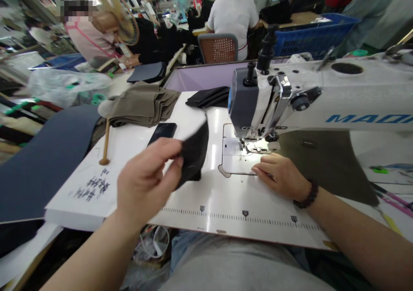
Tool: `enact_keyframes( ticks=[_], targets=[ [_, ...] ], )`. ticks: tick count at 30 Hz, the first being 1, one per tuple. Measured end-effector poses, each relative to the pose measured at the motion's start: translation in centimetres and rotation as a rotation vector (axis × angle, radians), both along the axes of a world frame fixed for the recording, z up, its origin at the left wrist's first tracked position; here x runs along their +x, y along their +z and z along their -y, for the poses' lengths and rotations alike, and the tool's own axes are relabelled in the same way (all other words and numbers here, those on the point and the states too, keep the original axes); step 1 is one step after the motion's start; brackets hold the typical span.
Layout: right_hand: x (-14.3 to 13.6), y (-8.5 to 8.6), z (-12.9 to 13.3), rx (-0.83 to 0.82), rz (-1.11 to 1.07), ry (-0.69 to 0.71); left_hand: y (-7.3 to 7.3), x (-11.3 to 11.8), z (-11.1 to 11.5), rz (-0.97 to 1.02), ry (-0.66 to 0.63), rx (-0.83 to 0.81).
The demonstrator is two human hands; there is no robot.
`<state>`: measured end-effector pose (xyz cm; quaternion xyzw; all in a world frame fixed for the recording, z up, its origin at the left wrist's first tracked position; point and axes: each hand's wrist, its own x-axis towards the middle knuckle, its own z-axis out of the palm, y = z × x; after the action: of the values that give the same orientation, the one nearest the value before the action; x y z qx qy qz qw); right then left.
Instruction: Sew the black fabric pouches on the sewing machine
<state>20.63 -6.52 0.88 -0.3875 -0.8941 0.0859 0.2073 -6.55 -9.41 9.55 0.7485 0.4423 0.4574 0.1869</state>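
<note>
My left hand (150, 175) pinches a piece of black fabric (195, 151) between thumb and fingers, lifted over the white table to the left of the needle. My right hand (280, 176) rests on the bed of the sewing machine (247, 104), just in front of the presser foot (258, 148). Its fingers lie fairly flat with nothing visible in them. Beside it, under the machine's arm, a dark olive fabric piece (322, 160) is spread out. The lamp lights the needle plate (232, 157).
Stacked olive fabric pieces (142, 104) and folded black pieces (209, 96) lie behind. A dark phone (164, 132) and a wooden-handled tool (106, 145) are on the left. Purple scissors (395, 200) lie at right. A blue basket (309, 37) and co-workers are beyond.
</note>
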Motion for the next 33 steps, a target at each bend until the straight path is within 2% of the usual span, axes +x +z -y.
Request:
enact_keyframes(
  ticks=[2, 4, 6, 8, 10, 18, 23, 33],
  targets=[
    [0.1, 0.0, -0.1, 0.022, -0.001, -0.002, -0.3, 1.4, 1.2, -0.409, -0.243, 0.133],
    [0.1, -0.1, -0.2, 0.061, 0.008, 0.008, -2.0, 3.0, 2.0, -0.692, -0.449, 0.154],
    [0.2, 0.0, -0.2, 0.093, 0.021, 0.022, -4.2, 4.3, 2.4, -0.886, -0.525, 0.105],
    [0.3, 0.1, -0.3, 0.104, 0.039, 0.033, -5.9, 4.9, 2.4, -0.985, -0.55, 0.068],
    [0.3, 0.1, -0.2, 0.109, 0.056, 0.046, -6.7, 5.0, 2.0, -1.005, -0.534, 0.065],
    [0.2, -0.2, -0.1, 0.093, 0.097, 0.172, -7.0, 5.9, -1.2, -1.025, -0.457, 0.031],
    [-0.1, -0.5, -0.4, 0.134, 0.089, 0.088, -7.7, 6.2, -3.2, -0.971, -0.511, 0.081],
    [-0.5, -1.2, -0.7, 0.103, 0.162, 0.003, -7.6, 6.3, -5.6, -1.065, -0.51, 0.191]
  ],
)
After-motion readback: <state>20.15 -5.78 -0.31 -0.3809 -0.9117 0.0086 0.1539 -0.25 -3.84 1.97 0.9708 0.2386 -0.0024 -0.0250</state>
